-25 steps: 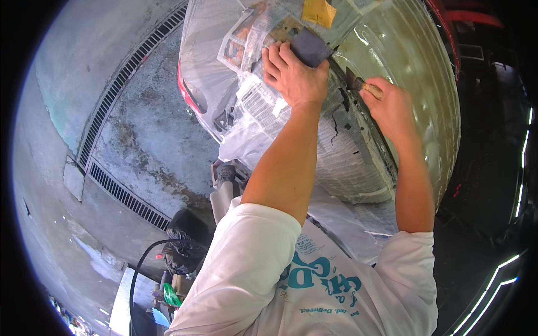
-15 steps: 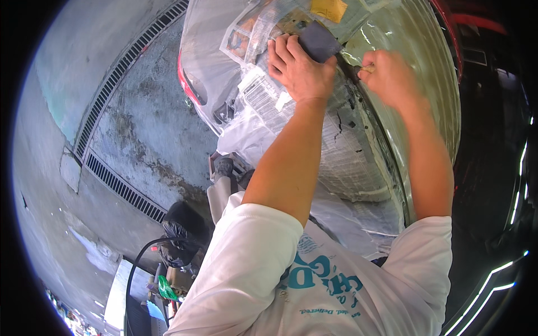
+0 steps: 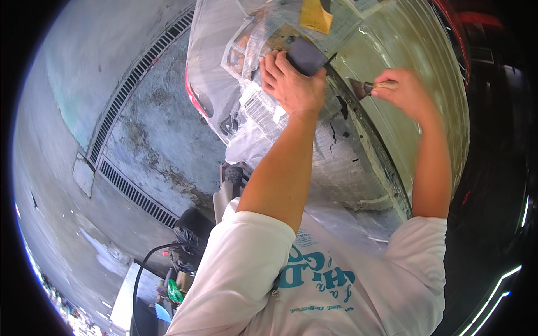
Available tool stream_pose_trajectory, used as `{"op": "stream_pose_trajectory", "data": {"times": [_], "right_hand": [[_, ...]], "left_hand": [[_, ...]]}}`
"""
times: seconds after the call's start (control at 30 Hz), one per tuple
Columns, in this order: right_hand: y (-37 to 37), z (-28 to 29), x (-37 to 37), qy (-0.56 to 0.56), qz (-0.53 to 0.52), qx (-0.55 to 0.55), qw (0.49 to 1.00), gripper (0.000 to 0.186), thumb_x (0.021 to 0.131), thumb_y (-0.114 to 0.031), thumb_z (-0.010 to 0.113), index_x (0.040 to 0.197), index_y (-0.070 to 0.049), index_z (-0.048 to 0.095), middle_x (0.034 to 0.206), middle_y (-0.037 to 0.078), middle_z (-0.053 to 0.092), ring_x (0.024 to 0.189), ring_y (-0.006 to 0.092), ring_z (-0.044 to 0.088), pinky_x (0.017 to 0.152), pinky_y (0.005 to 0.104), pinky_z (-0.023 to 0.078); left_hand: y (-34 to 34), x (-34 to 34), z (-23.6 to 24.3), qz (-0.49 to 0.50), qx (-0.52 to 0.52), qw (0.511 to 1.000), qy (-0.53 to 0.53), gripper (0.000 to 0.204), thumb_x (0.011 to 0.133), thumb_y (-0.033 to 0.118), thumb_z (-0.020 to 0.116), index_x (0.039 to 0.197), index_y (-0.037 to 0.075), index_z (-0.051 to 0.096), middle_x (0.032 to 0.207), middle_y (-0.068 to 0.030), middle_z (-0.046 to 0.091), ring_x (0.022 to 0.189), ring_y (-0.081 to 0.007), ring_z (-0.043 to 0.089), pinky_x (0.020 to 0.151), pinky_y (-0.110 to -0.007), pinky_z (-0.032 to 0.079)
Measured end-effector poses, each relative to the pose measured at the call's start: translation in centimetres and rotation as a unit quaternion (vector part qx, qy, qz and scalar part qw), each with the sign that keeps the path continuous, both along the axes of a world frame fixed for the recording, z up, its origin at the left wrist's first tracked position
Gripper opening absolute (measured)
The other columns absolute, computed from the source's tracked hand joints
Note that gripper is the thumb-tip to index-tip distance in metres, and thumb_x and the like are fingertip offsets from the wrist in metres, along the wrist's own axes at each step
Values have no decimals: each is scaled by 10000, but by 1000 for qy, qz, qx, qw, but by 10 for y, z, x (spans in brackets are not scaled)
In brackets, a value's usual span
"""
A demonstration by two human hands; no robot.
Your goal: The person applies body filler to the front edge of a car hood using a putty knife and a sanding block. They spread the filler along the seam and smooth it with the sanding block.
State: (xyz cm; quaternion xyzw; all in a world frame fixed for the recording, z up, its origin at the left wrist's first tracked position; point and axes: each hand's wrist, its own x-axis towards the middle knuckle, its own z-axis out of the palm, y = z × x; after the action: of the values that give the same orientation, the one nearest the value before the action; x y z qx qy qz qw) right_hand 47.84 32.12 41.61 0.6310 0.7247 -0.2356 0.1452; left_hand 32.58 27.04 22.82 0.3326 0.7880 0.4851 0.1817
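Observation:
My right hand is closed around the wooden handle of a putty knife. Its dark blade lies over the dark seam between the car's patched panel and the glossy, greenish-beige panel. Farther left, my left hand has bent fingers and a thumb around a flat dark grey square plate. The fingertips are partly hidden behind the plate's edge. Below both hands, the grey patched panel shows cracks and dark chipped spots along the seam.
Clear plastic sheeting and taped paper cover the car's left part. A yellow piece lies at the top. On the floor at left runs a drain grate. A black hose curves beside a black bag at lower left.
My right hand has shifted outward to the right and slightly down, so more of the putty knife shows. My left hand, still with the plate, sits slightly lower and farther left in view.

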Motion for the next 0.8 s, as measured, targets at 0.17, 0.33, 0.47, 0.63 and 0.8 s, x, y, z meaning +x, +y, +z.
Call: {"op": "stream_pose_trajectory", "data": {"times": [0.17, 0.33, 0.47, 0.63, 0.8], "right_hand": [[-76, 9, 61, 185, -142, 228, 945, 319, 917, -151, 796, 1183, 11, 727, 956, 80, 771, 839, 125, 672, 778, 281, 531], [-162, -5, 97, 214, -264, 257, 905, 346, 926, -126, 770, 1246, -9, 712, 1017, 81, 764, 885, 122, 679, 797, 279, 537], [-202, -24, 86, 207, -301, 240, 899, 320, 904, -103, 761, 1213, -22, 733, 1023, 77, 751, 888, 143, 702, 785, 292, 547], [-181, -32, 44, 121, -160, 274, 941, 260, 871, -116, 772, 1124, -55, 773, 995, 146, 732, 844, 289, 732, 750, 368, 567], [-118, -39, -7, 25, -38, 262, 964, 214, 879, -180, 781, 1037, -37, 770, 953, 198, 704, 859, 401, 713, 764, 466, 572]], "left_hand": [[6, 2, -4, 0, -22, 1000, 22, 858, 656, 319, 872, 1363, 57, 462, 1487, -157, 433, 1482, -406, 328, 1200, -574, 254], [8, 4, -7, 7, -25, 999, 45, 862, 665, 377, 850, 1350, 24, 465, 1508, -160, 411, 1429, -384, 354, 1119, -559, 346], [10, 6, -2, -1, -28, 999, 35, 876, 663, 374, 851, 1362, 18, 462, 1536, -154, 397, 1463, -378, 327, 1140, -561, 334], [8, 4, -11, 4, -12, 999, 31, 882, 661, 371, 855, 1365, 14, 462, 1532, -156, 403, 1470, -374, 319, 1146, -566, 329], [7, 5, -10, 10, 8, 999, 49, 860, 661, 375, 856, 1341, 19, 468, 1504, -152, 417, 1440, -381, 340, 1127, -566, 337]]}}
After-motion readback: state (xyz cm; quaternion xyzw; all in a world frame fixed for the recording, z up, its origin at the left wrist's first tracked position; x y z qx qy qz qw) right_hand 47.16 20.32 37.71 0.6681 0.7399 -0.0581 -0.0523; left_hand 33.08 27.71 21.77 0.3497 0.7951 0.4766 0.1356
